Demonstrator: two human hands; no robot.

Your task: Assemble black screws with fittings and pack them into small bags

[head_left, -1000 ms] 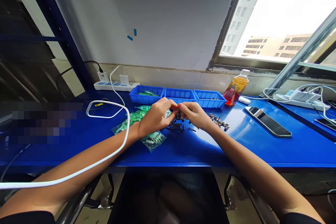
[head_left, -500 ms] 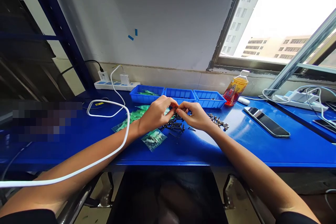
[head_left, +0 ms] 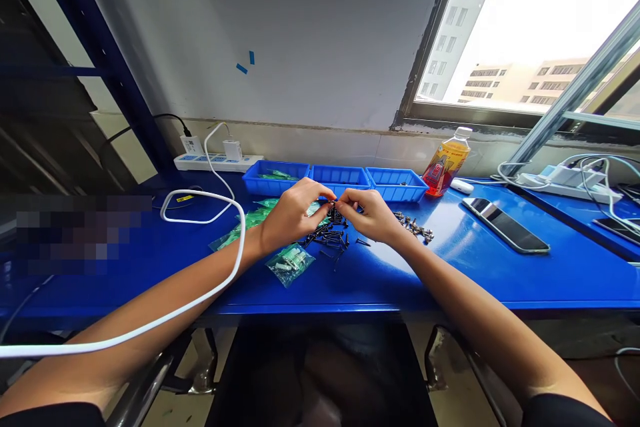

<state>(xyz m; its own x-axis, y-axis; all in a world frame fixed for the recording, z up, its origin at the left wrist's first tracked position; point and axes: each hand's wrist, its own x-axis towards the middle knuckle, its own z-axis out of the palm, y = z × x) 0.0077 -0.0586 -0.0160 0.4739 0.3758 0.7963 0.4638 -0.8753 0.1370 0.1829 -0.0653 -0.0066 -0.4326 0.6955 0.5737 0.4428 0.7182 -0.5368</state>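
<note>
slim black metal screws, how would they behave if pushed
The slim black metal screws would probably scatter, lying loose on the glossy blue tabletop. They look rigid, given their straight shafts, and may swivel or roll, many lying flat.

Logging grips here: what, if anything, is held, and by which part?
Cannot tell: left hand and right hand pinch close together; anything held is too small.

Left hand (head_left: 299, 211) and right hand (head_left: 369, 215) pinch close together; 2 bare forearms (head_left: 467, 293) angle inward.

A glossy blue desk (head_left: 500, 273) runs along a far grey wall (head_left: 320, 27); a bright window (head_left: 550, 20) opens far right; a blue metal post (head_left: 99, 47) slants at left.
</note>
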